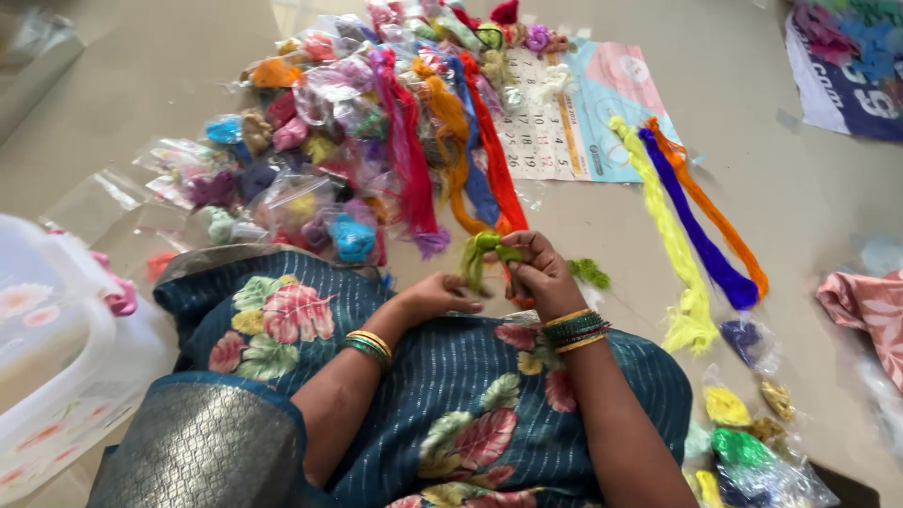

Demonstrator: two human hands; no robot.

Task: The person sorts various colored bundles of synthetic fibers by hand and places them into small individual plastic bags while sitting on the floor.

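My right hand (538,271) pinches a small green thread bundle (489,246) between its fingertips, above my lap. Olive-green strands (470,268) hang down from that bundle. My left hand (435,296) rests just below and to the left, fingers curled at the lower ends of those strands. Both wrists wear bangles. A small green tuft (590,273) lies on the floor beside my right hand.
A heap of coloured thread skeins in clear bags (320,160) lies ahead, with long red, orange and blue hanks (475,160). Yellow, purple and orange hanks (696,226) lie right, on the floor by a calendar sheet (564,113). A plastic box (56,339) sits left. Small bags (752,433) lie lower right.
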